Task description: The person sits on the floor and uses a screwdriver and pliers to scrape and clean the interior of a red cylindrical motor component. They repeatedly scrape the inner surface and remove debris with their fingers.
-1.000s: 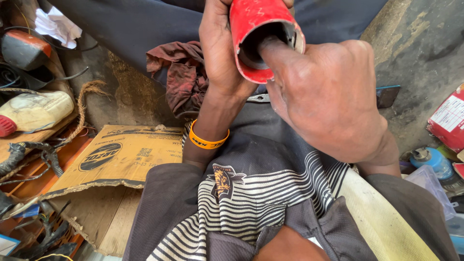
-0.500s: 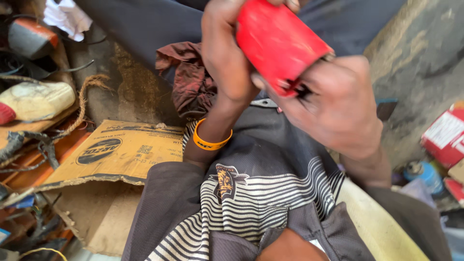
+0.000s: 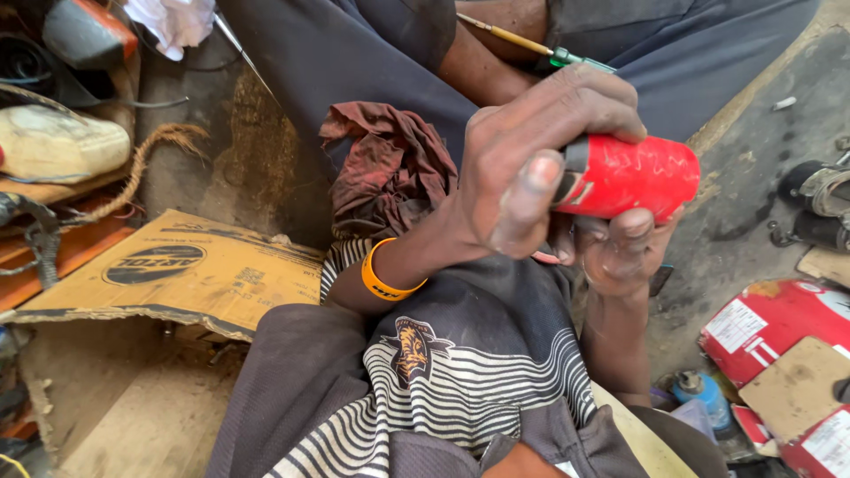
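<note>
Cluttered workshop floor, cardboard [image 3: 168,270] at left. Both hands clamped on red cylinder [image 3: 633,177], long axis pointing right: left hand [image 3: 531,168] wrapped over top, right hand [image 3: 620,252] cupping from below.

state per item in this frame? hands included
red cylinder: on its side, held in both hands
left hand: grip wrapped over cylinder's top
right hand: supporting from below
brown rag: crumpled on lap
cardboard: flattened, torn edge

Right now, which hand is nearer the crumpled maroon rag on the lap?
Left. The left hand wraps the red cylinder from above, right beside the crumpled maroon rag. The right hand supports the cylinder from below, farther from it.
</note>
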